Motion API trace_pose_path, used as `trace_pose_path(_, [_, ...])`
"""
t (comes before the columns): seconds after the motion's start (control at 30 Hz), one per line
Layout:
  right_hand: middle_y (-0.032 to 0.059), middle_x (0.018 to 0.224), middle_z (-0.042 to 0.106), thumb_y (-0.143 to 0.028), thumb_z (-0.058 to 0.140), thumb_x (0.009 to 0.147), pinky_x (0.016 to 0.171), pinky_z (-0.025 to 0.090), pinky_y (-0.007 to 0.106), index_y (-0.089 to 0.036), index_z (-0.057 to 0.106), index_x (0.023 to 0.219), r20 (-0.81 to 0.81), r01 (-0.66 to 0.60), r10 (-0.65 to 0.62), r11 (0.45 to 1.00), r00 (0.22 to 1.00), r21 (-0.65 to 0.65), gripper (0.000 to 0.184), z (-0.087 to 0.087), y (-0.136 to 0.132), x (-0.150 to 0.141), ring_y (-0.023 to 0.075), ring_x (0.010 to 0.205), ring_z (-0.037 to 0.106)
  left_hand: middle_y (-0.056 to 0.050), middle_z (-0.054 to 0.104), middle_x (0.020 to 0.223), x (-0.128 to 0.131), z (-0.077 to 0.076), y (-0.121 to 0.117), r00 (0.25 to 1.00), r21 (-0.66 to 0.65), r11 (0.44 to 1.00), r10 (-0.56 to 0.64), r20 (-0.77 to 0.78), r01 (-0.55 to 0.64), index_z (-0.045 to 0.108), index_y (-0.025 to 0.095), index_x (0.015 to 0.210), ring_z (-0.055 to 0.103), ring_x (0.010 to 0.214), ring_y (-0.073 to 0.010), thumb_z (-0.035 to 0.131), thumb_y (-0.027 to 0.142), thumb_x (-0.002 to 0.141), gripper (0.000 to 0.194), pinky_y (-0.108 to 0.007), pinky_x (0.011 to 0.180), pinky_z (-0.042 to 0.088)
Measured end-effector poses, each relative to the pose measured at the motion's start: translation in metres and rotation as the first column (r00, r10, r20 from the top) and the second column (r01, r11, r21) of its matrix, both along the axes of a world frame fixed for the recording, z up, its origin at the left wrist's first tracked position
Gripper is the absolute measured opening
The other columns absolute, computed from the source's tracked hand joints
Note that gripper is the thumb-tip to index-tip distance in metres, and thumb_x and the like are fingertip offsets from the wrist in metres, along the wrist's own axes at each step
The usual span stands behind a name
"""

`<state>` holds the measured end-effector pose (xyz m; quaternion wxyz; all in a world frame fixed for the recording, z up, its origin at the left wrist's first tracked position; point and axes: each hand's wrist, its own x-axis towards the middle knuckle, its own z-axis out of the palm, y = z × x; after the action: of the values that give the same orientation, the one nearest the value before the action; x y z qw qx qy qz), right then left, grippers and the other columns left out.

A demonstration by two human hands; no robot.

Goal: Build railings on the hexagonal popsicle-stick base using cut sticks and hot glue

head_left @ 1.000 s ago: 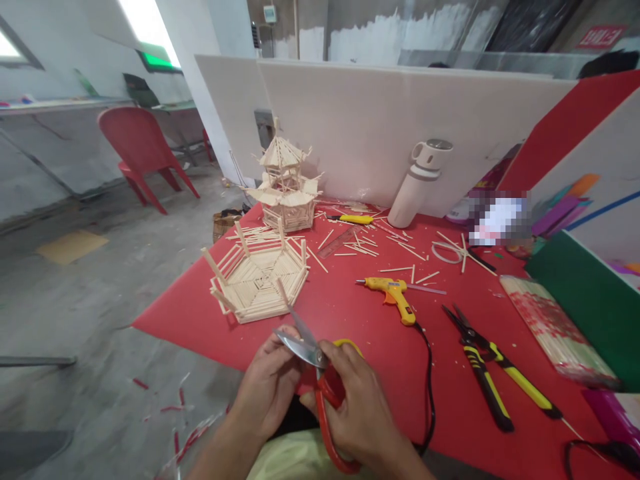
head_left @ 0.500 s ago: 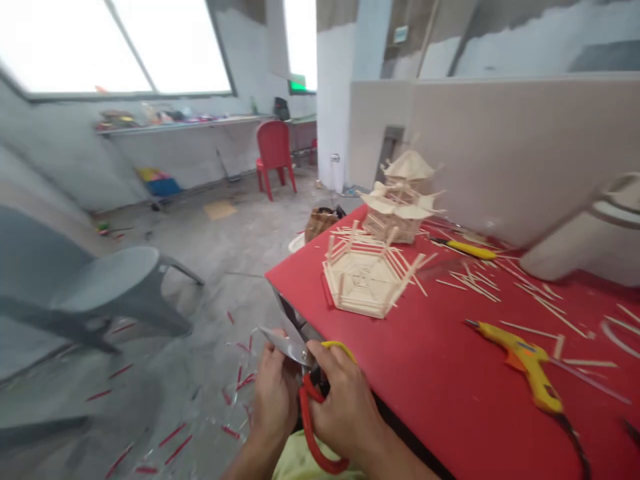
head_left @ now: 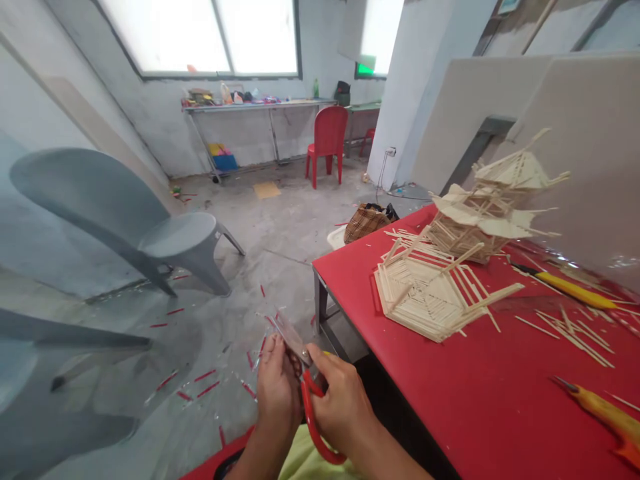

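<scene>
My right hand (head_left: 345,400) is wrapped round a pair of scissors (head_left: 311,423) with red on the handle and a bit of yellow showing behind the fingers. The metal blades point up and away, over the floor beside the table. Against the blades, my left hand (head_left: 277,383) is closed with its fingers curled; what it pinches is hidden. To the right of both hands, a hexagonal base of thin wooden sticks (head_left: 423,300) with upright posts lies on the red table (head_left: 440,393). Behind it stands a tiered stick-built pagoda (head_left: 485,220).
A yellow-handled cutter (head_left: 575,289) and loose sticks (head_left: 575,333) lie on the table, with a yellow glue gun (head_left: 603,410) at the right edge. Grey chairs (head_left: 185,233) stand left. Red scraps (head_left: 207,389) litter the floor. A checked bag (head_left: 367,223) sits past the table corner.
My view has turned left, so the table and models sit farther right. Both hands stay together at the scissors, and less of the yellow handle shows.
</scene>
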<state>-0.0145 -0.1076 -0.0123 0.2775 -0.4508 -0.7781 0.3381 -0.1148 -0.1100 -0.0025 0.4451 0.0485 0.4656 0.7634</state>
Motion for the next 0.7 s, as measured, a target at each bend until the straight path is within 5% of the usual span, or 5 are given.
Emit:
trace_pose_path(0.23, [0.0055,0.094,0.072,-0.011,0.055,0.073,0.07,0.055,0.028,-0.02,0.064,0.124,-0.044,0.048,-0.052,0.996,0.998,-0.079,0.053,0.017,0.006,0.018,0.0182,0.076,0.068,0.007,0.044,0.046,-0.014,0.004,0.005,0.995,0.022,0.996,-0.088,0.049,0.087,0.048,0.019,0.056,0.036,0.04,-0.0066,0.072,0.034,0.071,0.032,-0.02,0.039,0.029])
trace_pose_path(0.47, [0.0068,0.095,0.069,-0.025,0.058,0.084,0.065,0.054,0.03,-0.023,0.058,0.13,0.176,0.139,-0.168,0.976,0.97,0.169,0.046,0.028,0.0,0.074,0.0211,0.078,0.066,0.006,0.044,0.046,0.015,0.009,0.016,0.958,0.006,0.958,-0.287,0.019,0.287,0.051,0.018,0.056,0.037,0.04,-0.0062,0.07,0.043,0.077,0.038,-0.018,0.039,0.03])
trace_pose_path(0.6, [0.007,0.092,0.069,-0.035,0.058,0.089,0.066,0.053,0.032,-0.023,0.057,0.131,0.286,0.25,-0.346,0.912,0.893,0.325,0.043,0.023,-0.021,0.127,0.0231,0.08,0.068,0.004,0.055,0.056,0.044,0.01,0.021,0.878,-0.054,0.884,-0.467,-0.104,0.464,0.064,0.016,0.072,0.045,0.046,-0.0058,0.076,0.039,0.073,0.027,-0.016,0.044,0.035])
trace_pose_path(0.7, [0.0096,0.104,0.07,-0.045,0.056,0.09,0.07,0.054,0.032,-0.022,0.058,0.13,0.396,0.401,-0.526,0.843,0.752,0.357,0.045,0.022,-0.042,0.171,0.0248,0.091,0.069,0.002,0.062,0.06,0.065,0.013,0.028,0.738,-0.142,0.783,-0.62,-0.268,0.606,0.069,0.015,0.082,0.05,0.048,-0.0062,0.08,0.034,0.069,0.025,-0.015,0.043,0.036])
